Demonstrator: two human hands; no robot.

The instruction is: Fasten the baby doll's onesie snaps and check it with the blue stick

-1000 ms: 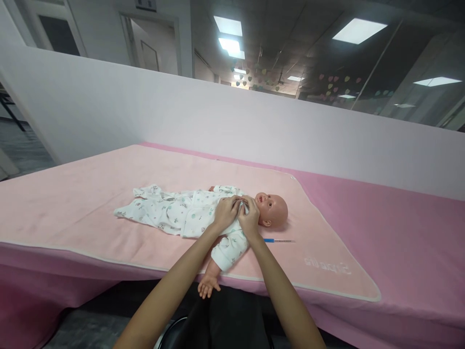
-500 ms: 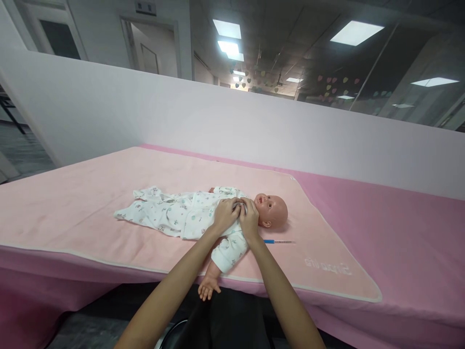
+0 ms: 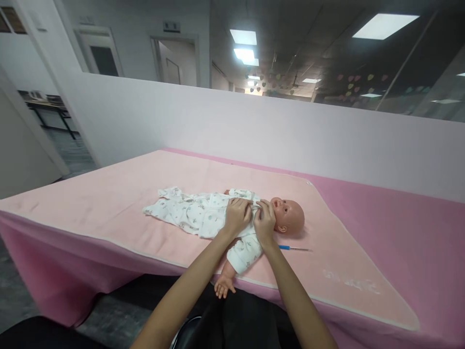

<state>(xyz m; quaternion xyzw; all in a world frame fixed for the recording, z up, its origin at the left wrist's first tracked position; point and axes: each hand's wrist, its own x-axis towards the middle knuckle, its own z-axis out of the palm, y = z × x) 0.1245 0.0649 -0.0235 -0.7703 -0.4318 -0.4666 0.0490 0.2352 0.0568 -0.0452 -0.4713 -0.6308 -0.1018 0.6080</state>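
A bald baby doll point(image 3: 293, 218) lies on its back, its head to the right and its mouth open. It wears white baby clothes point(image 3: 210, 211) with a small print. At the chest, my left hand point(image 3: 238, 214) has its fingers curled on the cloth. Close to the neckline, my right hand point(image 3: 264, 220) pinches at the collar area; its fingertips are partly hidden. A small gap separates the two hands. One doll arm point(image 3: 225, 278) hangs over the table's front edge, below my left wrist. Just right of my right wrist lies a thin tool with a blue handle point(image 3: 284, 247).
A peach mat point(image 3: 119, 194) with a pale border covers much of the pink-draped table point(image 3: 385, 213). Behind it runs a white partition point(image 3: 261, 131) with glass above. A side table point(image 3: 51, 106) stands far left beyond the partition.
My hands, together at the doll's collar before, have moved slightly apart. The whole scene has shifted to the right in view as the camera turned left.
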